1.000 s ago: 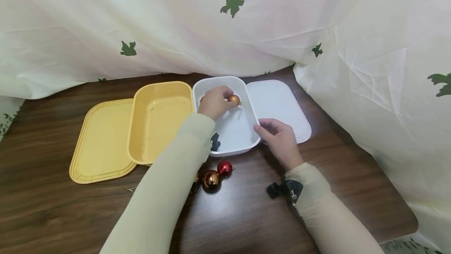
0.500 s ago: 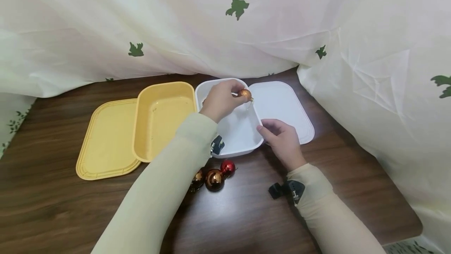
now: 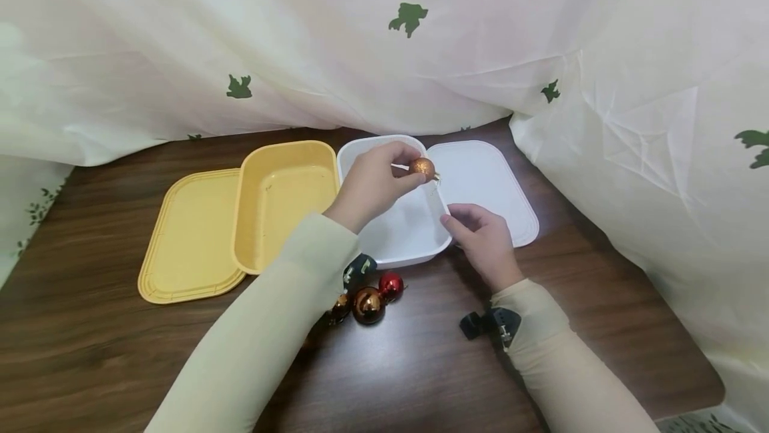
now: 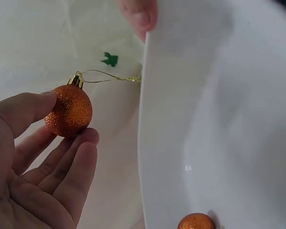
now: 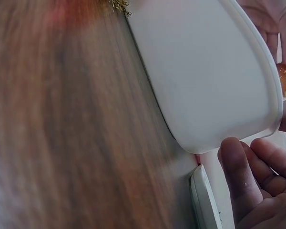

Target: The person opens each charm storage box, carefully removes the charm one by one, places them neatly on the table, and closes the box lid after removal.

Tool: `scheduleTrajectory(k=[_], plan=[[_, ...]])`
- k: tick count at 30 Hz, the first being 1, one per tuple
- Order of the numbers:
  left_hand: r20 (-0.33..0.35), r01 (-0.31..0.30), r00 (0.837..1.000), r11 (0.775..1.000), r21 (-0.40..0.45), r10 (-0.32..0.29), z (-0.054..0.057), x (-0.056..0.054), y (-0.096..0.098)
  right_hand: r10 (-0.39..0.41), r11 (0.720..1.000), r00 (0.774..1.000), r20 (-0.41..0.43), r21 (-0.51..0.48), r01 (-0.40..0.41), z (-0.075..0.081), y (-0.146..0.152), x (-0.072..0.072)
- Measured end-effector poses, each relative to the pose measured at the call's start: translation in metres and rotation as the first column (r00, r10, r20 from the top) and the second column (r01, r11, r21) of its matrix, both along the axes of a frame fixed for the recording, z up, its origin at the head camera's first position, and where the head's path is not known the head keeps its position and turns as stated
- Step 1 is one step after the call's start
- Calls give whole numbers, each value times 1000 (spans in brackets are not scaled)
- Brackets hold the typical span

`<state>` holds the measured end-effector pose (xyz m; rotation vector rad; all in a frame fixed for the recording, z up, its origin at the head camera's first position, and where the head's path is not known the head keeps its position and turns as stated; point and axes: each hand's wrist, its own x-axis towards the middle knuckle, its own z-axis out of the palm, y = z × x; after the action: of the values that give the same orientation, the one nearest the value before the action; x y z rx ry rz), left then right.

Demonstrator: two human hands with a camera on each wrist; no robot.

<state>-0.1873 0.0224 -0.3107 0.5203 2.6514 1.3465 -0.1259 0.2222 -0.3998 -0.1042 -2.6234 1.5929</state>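
My left hand (image 3: 374, 183) pinches an orange glitter Christmas bauble (image 3: 422, 168) between thumb and fingers, above the right side of the white plastic box (image 3: 393, 236). From the bauble's gold cap trails a thin gold loop (image 4: 100, 76), shown in the left wrist view. My right hand (image 3: 485, 243) holds the box's rim at the near right corner, thumb on the edge. A second orange bauble (image 4: 196, 222) lies inside the box, hidden behind the left hand in the head view. Just in front of the box sit a red bauble (image 3: 391, 285) and a shiny brown bauble (image 3: 368, 305).
Another brown bauble (image 3: 340, 307) is partly covered by the left sleeve. To the left stands a yellow box (image 3: 288, 219) with its yellow lid (image 3: 192, 236) beside it. A white lid (image 3: 483, 186) lies right of the white box. White cloth (image 3: 312, 33) hangs behind the table (image 3: 420, 379).
My left hand has raised the orange bauble from inside the white box and shifted it right, towards the right rim. My right hand keeps its hold on the box corner.
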Motion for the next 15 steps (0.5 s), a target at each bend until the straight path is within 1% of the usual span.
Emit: scheduleTrajectory(k=[3,8,10,15], plan=[[-17,23,1000,1000,19,-23,3,14,-2,-8,1000,1000,-8,7,8,-1,1,-1],[-88,55,995,998,28,-53,7,37,-6,-13,1000,1000,-16,-10,12,-4,1,-2],[-93,65,994,997,38,-61,7,44,-8,-14,1000,1000,-18,-16,14,-5,1,-2],[-81,78,994,995,56,-73,3,59,-16,-5,1000,999,-40,-25,4,-5,0,-2]])
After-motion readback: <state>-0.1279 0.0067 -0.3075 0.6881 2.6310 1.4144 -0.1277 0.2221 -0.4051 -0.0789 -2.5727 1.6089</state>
